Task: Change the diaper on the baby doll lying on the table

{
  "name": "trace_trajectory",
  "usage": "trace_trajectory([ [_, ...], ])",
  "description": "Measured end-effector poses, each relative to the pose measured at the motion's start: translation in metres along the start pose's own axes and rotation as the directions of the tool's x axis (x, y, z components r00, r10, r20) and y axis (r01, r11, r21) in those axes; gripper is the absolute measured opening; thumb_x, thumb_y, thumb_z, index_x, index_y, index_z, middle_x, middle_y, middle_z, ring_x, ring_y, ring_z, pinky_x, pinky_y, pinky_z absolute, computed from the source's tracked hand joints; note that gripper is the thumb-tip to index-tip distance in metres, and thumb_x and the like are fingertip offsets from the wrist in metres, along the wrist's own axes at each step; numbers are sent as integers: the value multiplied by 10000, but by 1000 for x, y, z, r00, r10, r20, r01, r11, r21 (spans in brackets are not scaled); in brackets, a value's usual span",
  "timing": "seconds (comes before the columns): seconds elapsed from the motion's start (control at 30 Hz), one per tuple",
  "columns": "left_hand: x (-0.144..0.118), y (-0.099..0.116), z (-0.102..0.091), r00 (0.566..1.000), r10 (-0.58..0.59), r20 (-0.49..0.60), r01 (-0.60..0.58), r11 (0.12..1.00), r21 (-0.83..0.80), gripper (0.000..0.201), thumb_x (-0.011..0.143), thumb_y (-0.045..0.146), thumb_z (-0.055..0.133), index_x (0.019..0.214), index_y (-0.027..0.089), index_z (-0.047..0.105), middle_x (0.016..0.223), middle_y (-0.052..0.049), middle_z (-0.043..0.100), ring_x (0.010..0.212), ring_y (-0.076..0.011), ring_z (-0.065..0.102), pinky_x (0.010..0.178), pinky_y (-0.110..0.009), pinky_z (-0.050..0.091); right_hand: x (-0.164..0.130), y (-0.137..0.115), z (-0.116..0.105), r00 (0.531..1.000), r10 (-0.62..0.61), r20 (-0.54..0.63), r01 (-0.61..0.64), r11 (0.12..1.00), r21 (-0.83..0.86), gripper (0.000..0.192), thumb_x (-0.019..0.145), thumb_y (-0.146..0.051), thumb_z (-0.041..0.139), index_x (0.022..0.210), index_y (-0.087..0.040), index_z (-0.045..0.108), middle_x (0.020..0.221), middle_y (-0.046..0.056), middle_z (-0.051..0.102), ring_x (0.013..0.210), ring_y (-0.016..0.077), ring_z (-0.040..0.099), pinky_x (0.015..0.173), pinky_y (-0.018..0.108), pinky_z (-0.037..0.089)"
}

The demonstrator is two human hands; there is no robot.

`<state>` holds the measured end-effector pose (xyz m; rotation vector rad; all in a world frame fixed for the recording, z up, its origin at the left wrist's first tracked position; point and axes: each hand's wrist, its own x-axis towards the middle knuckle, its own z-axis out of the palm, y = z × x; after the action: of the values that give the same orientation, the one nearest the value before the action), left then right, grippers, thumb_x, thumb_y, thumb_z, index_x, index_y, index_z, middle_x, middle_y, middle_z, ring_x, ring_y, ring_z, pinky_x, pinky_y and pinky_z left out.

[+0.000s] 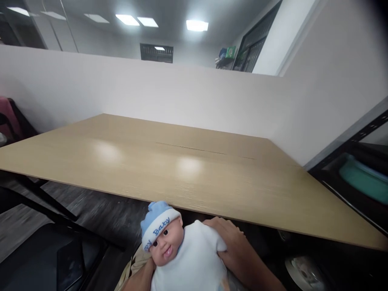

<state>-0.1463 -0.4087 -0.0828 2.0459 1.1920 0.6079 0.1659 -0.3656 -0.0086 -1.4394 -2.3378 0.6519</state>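
A baby doll (194,256) in a white top and a blue and white knit cap rests at my lap, below the table's front edge. Its head tilts toward the left and its face is turned up. My left hand (144,275) supports the doll beside its neck and chin, its fingers mostly hidden behind the doll. Around the doll's shoulder and arm on the other side, my right hand (228,238) keeps a grip. The lower part of the doll runs out of the frame.
A wooden table (145,169) stretches ahead to a white half wall (182,97). At the left stands a black chair (33,250) with a dark phone (69,264) on it. A black shelf holding a green item (363,178) borders the table's right side.
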Motion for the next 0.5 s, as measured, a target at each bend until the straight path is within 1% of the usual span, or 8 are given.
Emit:
trace_trajectory([
  [0.07,4,-10,2,999,-9,-45,9,1000,18,354,1061,450,658,1348,243,677,1380,-109,683,1219,-292,681,1031,-505,601,1,4,15,998,57,0,-57,997,52,499,860,-141,510,1299,-273,706,1269,60,762,1164,281,673,1001,409,507],
  [0.13,10,-18,7,996,-18,-85,21,999,31,372,1058,448,666,1350,219,672,1371,-108,683,1197,-286,690,1017,-494,608,7,13,27,997,79,2,-79,988,132,478,860,-148,534,1288,-272,708,1267,59,764,1151,273,681,996,396,515],
  [0.23,24,-27,17,992,-25,-121,31,998,48,384,1049,422,686,1350,185,665,1371,-108,676,1174,-276,696,995,-483,618,16,35,47,996,71,48,-81,960,267,443,851,-167,580,1260,-266,721,1258,70,768,1151,263,697,998,370,530],
  [0.33,36,-32,21,989,-17,-147,27,997,67,371,1057,422,671,1353,198,667,1398,-109,663,1203,-280,682,1018,-489,608,14,63,68,993,89,76,-109,941,319,445,830,-221,653,1266,-260,735,1293,82,744,1207,271,685,1046,388,532],
  [0.4,34,-36,21,987,-4,-158,17,997,79,379,1061,440,656,1371,221,660,1428,-112,650,1228,-284,669,1043,-497,591,5,78,79,988,149,46,-156,934,321,420,830,-256,681,1245,-256,749,1322,84,722,1249,277,667,1101,417,514],
  [0.43,28,-38,21,987,2,-159,12,996,85,383,1061,464,646,1374,245,658,1428,-111,653,1234,-293,665,1042,-501,588,-2,83,82,982,188,31,-188,925,330,377,851,-291,684,1218,-250,759,1311,87,726,1240,281,672,1108,430,512],
  [0.5,10,-44,22,988,9,-157,6,996,91,406,1040,541,637,1354,287,665,1375,-97,683,1223,-334,668,1009,-505,595,-18,89,86,966,254,55,-255,888,382,311,925,-412,663,1148,-230,779,1203,95,767,1151,294,711,1061,448,543],
])
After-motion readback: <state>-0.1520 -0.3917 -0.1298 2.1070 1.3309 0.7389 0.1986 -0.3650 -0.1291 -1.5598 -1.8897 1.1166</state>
